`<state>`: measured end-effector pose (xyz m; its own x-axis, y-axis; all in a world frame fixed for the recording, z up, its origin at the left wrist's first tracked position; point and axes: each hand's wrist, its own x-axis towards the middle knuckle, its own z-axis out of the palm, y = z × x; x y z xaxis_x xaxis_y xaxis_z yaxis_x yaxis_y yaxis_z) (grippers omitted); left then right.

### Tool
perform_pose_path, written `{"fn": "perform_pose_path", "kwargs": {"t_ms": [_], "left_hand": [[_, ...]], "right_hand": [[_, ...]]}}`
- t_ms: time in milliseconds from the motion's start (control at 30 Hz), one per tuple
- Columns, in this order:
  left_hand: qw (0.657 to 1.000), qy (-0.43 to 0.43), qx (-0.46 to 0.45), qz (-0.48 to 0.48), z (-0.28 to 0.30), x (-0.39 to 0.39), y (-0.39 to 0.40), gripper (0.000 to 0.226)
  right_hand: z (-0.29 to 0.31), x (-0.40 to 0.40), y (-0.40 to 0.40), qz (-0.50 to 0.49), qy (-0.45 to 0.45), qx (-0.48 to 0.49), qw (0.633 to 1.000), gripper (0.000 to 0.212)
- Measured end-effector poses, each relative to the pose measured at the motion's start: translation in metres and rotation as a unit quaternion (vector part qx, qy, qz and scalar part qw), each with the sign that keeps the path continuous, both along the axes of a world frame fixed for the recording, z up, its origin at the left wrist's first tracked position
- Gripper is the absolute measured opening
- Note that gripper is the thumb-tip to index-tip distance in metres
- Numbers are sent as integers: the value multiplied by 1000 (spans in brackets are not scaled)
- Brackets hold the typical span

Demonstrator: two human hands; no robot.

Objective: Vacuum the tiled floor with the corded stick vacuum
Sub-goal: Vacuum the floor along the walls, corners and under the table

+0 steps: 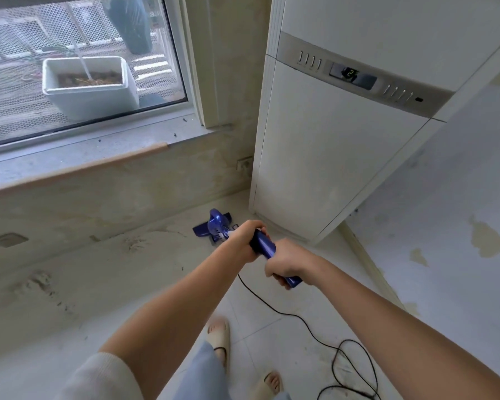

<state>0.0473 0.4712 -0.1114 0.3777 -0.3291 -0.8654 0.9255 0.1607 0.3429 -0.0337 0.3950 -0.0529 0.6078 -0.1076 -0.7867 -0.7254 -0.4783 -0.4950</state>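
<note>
Gripping the blue stick vacuum (218, 226) handle: left hand (244, 241) ahead, right hand (283, 262) behind (both curled tight).

A white floor-standing air conditioner (338, 134) stands beside the window (78, 62) with a planter (90, 88).

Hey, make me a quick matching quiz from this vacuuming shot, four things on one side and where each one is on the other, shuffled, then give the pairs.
Things:
1. vacuum head
2. black cord
3. white planter
4. left hand

Places:
A. outside, behind the window glass
B. trailing and looping over the tiles by the person's feet
C. gripping the blue handle, ahead of the right hand
D. on the floor in the corner beside the tall white air conditioner

Pairs: 1-D, 2-B, 3-A, 4-C
</note>
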Motion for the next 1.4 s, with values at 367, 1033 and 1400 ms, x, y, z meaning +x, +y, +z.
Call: {"fn": "perform_pose_path", "kwargs": {"t_ms": [367,1033,1400], "left_hand": [[997,5,-25,70,-26,69,23,23],[999,-9,17,38,-11,40,70,28],[998,15,13,64,1,-63,77,25]], "right_hand": [[-32,70,36,-102,9,59,993,29],[-17,43,79,-61,33,77,995,30],[-15,-54,75,-27,33,88,995,28]]}}
